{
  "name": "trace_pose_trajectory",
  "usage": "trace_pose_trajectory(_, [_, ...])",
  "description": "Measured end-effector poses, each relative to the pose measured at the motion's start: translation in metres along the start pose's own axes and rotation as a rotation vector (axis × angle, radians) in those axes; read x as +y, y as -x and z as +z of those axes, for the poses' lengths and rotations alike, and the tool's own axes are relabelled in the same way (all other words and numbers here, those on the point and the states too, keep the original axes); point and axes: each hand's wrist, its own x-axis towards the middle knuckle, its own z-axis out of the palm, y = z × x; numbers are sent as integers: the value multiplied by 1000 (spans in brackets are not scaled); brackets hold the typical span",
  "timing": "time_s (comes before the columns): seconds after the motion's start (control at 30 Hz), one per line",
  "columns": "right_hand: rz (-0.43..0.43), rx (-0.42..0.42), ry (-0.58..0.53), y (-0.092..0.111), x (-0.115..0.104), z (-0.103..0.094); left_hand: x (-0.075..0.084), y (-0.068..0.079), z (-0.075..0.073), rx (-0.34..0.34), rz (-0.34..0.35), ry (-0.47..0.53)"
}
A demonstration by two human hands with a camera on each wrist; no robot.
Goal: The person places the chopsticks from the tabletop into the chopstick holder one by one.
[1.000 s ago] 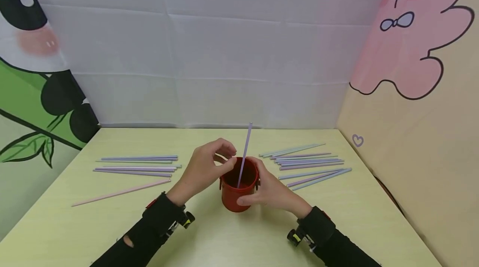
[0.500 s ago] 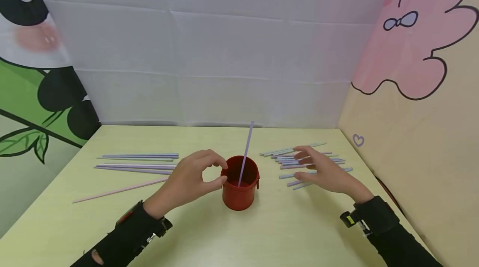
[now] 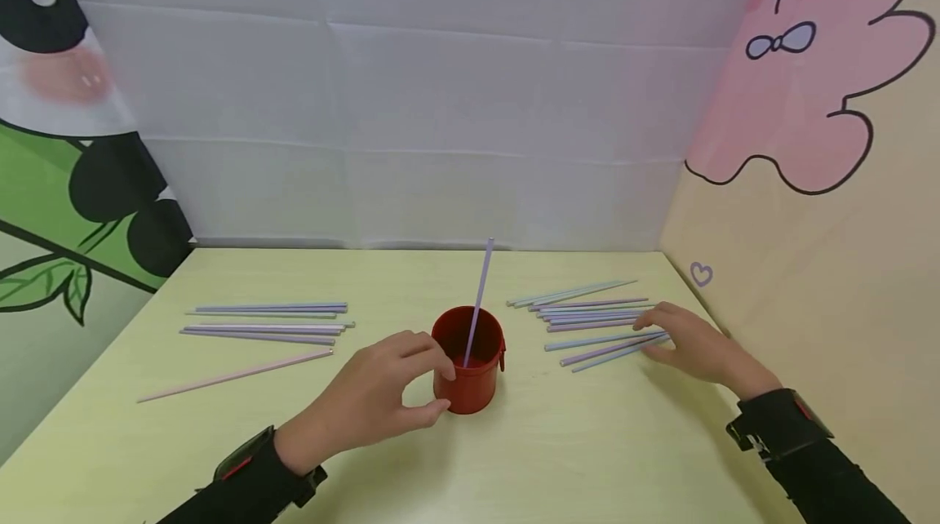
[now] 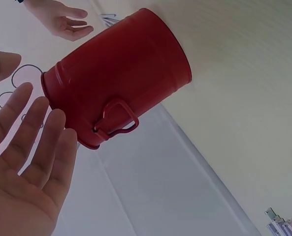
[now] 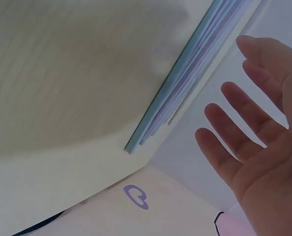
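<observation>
A small red bucket (image 3: 470, 393) stands upright in the middle of the table, with a lilac straw (image 3: 481, 283) leaning in it. My left hand (image 3: 374, 393) is at the bucket's left side, its fingers loosely bent and holding nothing. The left wrist view has the bucket's side handle (image 4: 120, 118) in sight beside my spread fingers. Over the right ends of the nearest right-hand straws (image 3: 602, 348) hovers my right hand (image 3: 698, 348). Its fingers are relaxed, and the right wrist view has a gap between them and the straws (image 5: 178, 83).
More pastel straws (image 3: 587, 318) lie in groups on the right, with pale green ones (image 3: 565, 294) behind. On the left are several straws (image 3: 264, 330) and a single pink one (image 3: 235, 377). A white sheet (image 3: 441, 99) hangs along the table's back edge.
My right hand has left the bucket and moved right to the straws. My left hand has come down from the bucket's rim to its left side. The lilac straw stays in the bucket.
</observation>
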Motion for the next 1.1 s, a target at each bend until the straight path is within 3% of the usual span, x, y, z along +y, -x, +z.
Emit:
trace_pose_trajectory(0.4, [-46, -14, 96, 12, 28, 20, 15, 8, 19, -56, 45, 65])
trace_pose_trajectory(0.6, [-118, 53, 148, 14, 31, 27, 17, 11, 26, -74, 60, 69])
trace_pose_trajectory(0.9, [-145, 47, 104, 16, 29, 26, 16, 13, 31, -129, 12, 73])
trace_pose_trajectory(1.1, [-265, 76, 79, 15, 21, 27, 12, 15, 30, -148, -23, 89])
